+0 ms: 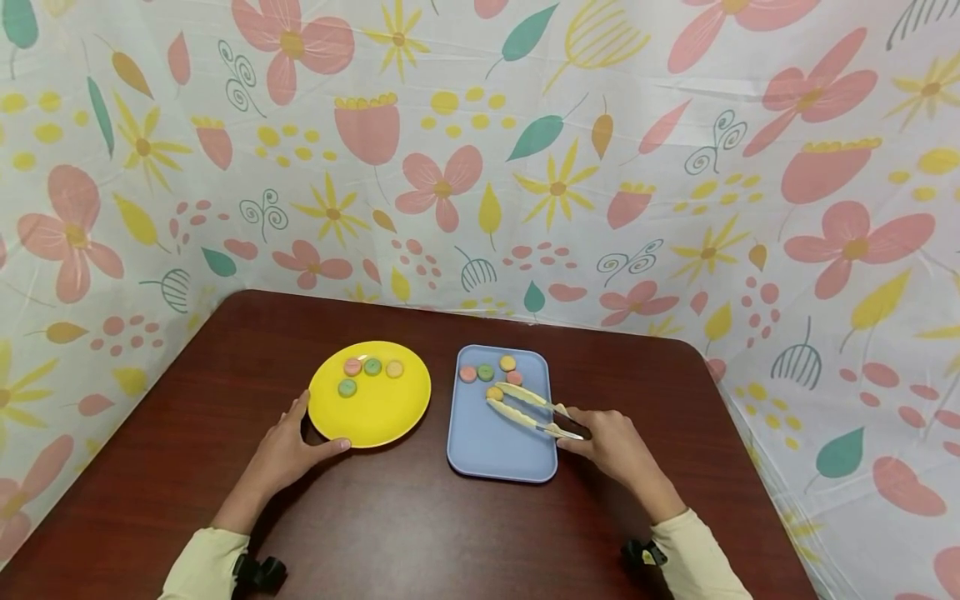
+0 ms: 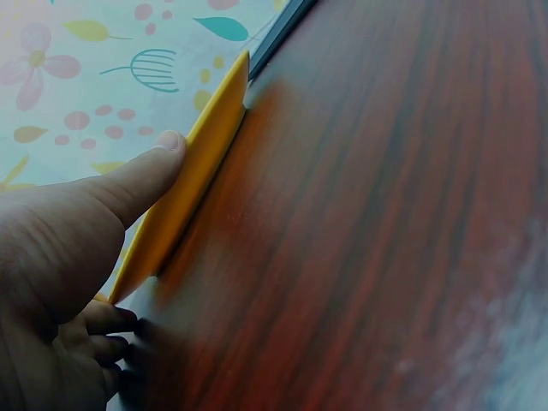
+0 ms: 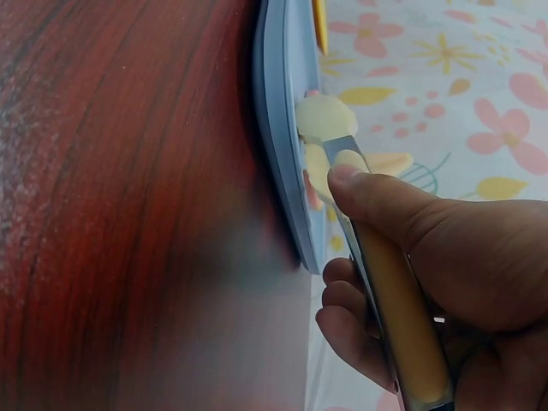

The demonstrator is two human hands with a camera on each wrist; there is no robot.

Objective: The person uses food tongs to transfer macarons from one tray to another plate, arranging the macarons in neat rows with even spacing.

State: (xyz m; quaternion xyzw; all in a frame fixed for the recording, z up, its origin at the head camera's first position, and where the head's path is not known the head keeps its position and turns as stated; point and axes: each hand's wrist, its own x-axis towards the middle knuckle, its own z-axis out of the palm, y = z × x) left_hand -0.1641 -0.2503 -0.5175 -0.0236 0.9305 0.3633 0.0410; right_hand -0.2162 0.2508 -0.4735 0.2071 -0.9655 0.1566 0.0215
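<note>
In the head view, my left hand (image 1: 288,450) holds the rim of a round yellow plate (image 1: 375,417), its thumb along the near edge and its fingers at the left side. Several small macaron-like discs lie on the plate, among them a pink disc (image 1: 352,367) and a cream disc (image 1: 394,369). My right hand (image 1: 611,446) grips tongs (image 1: 525,404) with pale yellow tips, reaching over a blue rectangular tray (image 1: 502,458). Between the tong tips is a yellow disc (image 1: 494,393). Behind it on the tray are a green disc (image 1: 486,372) and several others.
Plate and tray stand side by side on a dark brown wooden table (image 1: 405,533), with a strip of table between them. A flower-patterned cloth (image 1: 480,233) hangs behind the table and along its sides. Black cameras (image 1: 258,575) are strapped at both wrists.
</note>
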